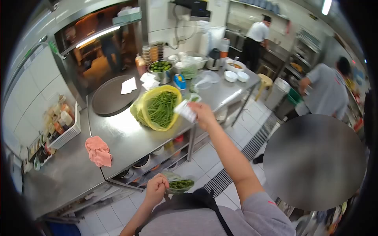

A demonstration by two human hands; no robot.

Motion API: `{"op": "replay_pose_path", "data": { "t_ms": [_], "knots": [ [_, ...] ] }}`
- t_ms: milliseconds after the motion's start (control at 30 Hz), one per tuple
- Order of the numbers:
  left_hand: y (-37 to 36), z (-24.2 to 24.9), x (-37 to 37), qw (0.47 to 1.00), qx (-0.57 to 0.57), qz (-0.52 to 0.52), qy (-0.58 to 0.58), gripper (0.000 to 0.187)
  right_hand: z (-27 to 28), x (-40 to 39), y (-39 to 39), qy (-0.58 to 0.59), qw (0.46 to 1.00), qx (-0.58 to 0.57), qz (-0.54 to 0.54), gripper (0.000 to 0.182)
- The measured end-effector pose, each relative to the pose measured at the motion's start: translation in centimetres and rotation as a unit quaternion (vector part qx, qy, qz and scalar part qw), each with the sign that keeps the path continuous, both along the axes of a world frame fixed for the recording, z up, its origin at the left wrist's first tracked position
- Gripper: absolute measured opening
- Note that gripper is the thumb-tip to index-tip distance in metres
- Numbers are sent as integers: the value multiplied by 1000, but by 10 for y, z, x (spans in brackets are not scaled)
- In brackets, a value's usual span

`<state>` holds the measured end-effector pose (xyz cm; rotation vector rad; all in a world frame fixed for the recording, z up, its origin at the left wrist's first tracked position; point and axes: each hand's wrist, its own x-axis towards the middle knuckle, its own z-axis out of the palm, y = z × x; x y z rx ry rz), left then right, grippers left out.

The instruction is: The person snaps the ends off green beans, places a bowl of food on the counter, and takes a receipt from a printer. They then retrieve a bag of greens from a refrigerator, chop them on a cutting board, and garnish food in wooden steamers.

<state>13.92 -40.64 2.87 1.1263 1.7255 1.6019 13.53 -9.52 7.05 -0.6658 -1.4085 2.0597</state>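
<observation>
My left hand (156,188), low in front of my body, has its fingers closed on the top of a clear plastic bag (182,185) with green vegetables inside. In my right hand (202,115), reaching forward over the steel counter's edge, is a white paper slip (185,111) pinched between the fingers. Just left of the slip stands a large yellow plastic bag (138,112), its mouth wide, full of long green beans (160,108). Behind it are a blue and white tape dispenser (179,81) and white papers (149,80).
On the steel counter (126,147) lie a pink cloth (98,151) and a round brown tray (112,96). A pot of green limes (160,67) and white bowls (230,76) stand farther back. Two people (258,33) work at the right. A grey disc covers part of the view.
</observation>
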Motion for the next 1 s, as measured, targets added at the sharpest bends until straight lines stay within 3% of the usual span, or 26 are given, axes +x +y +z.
{"op": "replay_pose_path", "data": {
  "t_ms": [33, 67, 133, 267, 300, 367, 433, 500, 533, 600, 733, 767, 833, 867, 900, 933, 1000],
  "knots": [
    [12, 4, -5, 997, -32, 50, -38, 13, -15, -35, 42, 68, 997, 8, 34, 22],
    [23, -10, -14, 996, -8, 82, 46, 11, -14, -69, 70, 74, 996, 53, 14, 23],
    [45, -17, -20, 985, -37, 162, 51, 9, -1, -135, 111, 74, 995, 64, 35, 21],
    [101, -37, -12, 937, -103, 331, 38, 9, -27, -301, 186, 57, 956, 280, 60, 19],
    [116, -36, -5, 914, -127, 383, 31, 9, -41, -343, 197, 76, 945, 307, 80, 21],
    [147, -31, 9, 869, -148, 469, 62, 14, -47, -398, 205, 67, 878, 470, 61, 24],
    [172, -17, 34, 797, -153, 583, 21, 14, -47, -437, 198, 28, 862, 503, 61, 29],
    [195, -3, 51, 735, -156, 657, 58, 14, -49, -445, 192, -35, 799, 592, 98, 21],
    [206, 10, 60, 706, -160, 688, 47, 14, -76, -473, 199, -86, 783, 605, 115, 19],
    [219, 33, 71, 653, -169, 735, 72, 14, -79, -476, 196, -80, 820, 559, 91, 11],
    [229, 55, 110, 572, -194, 786, 130, 13, -114, -562, 232, -179, 691, 686, 141, 36],
    [232, 60, 119, 553, -178, 803, 134, 13, -103, -544, 228, -206, 768, 594, 119, 33],
    [235, 65, 146, 518, -187, 825, 128, 14, -118, -553, 234, -171, 863, 406, 249, 28],
    [242, 61, 162, 495, -163, 845, 122, 14, -123, -549, 231, -127, 897, 318, 280, 32],
    [246, 58, 174, 471, -144, 861, 125, 15, -118, -550, 222, -118, 890, 337, 284, 31],
    [252, 52, 188, 442, -145, 875, 136, 15, -99, -542, 207, -112, 855, 436, 258, 31],
    [260, 45, 220, 394, -160, 893, 150, 15, -54, -512, 178, -68, 697, 704, 113, 30]
  ]
}}
